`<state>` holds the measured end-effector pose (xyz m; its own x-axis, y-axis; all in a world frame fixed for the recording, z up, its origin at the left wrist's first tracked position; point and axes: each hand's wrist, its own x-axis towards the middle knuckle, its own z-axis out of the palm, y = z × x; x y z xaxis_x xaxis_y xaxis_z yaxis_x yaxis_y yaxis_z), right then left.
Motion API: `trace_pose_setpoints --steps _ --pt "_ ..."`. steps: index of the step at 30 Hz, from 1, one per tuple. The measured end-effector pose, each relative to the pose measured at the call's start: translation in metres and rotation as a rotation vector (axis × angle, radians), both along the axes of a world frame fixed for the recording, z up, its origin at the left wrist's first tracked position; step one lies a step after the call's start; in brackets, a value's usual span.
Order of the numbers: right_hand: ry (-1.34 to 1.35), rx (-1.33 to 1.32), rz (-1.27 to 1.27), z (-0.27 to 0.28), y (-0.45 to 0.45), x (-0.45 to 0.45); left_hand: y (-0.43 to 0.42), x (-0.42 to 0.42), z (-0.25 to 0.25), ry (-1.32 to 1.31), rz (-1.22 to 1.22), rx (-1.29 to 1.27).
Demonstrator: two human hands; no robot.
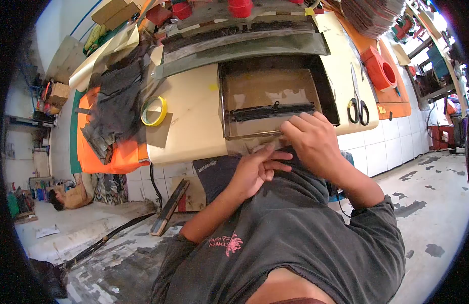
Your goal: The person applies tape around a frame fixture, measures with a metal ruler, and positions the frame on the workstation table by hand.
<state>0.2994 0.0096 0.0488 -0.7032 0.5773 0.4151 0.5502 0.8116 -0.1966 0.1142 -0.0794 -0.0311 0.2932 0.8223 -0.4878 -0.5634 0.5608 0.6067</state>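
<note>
A dark-edged rectangular frame (225, 109) lies at the table's near edge, with a black zipper strip (272, 110) across a brown surface inside it. My right hand (309, 139) is at the frame's near right corner, its fingers curled together; what they pinch is too small to name. Just left of it, below the near edge, is my left hand (258, 169), palm partly up and fingers apart, beside a bit of clear film. Beyond the frame lies a long dark green strip (244, 49).
Yellow tape (154, 111) and dark cloth (115, 96) lie left. Scissors (357, 96) and a red tape dispenser (379, 69) are right. Red containers (240, 7) stand at the back. Another person (74, 196) is on the floor at far left.
</note>
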Motion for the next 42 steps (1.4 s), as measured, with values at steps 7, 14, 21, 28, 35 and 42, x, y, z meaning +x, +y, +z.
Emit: trace_pose_setpoints --steps 7,14,21,28,35,42 --pt "-0.032 0.011 -0.002 -0.006 0.004 0.000 -0.016 -0.009 -0.012 0.006 -0.059 0.047" --pt "-0.037 0.018 -0.008 -0.008 0.010 -0.002 -0.006 0.001 -0.014 0.099 0.063 0.090" --pt "-0.023 0.040 -0.014 -0.014 0.021 -0.004 -0.002 0.010 -0.012 0.125 0.166 0.126" --pt "-0.045 0.051 -0.035 -0.020 0.027 -0.003 -0.002 0.010 -0.012 0.121 0.164 0.109" --pt "-0.057 0.076 -0.022 -0.020 0.031 -0.003 -0.004 0.010 -0.015 0.121 0.158 0.108" --pt "-0.083 0.090 -0.050 -0.023 0.031 -0.002 -0.002 0.008 -0.007 0.162 0.148 0.092"
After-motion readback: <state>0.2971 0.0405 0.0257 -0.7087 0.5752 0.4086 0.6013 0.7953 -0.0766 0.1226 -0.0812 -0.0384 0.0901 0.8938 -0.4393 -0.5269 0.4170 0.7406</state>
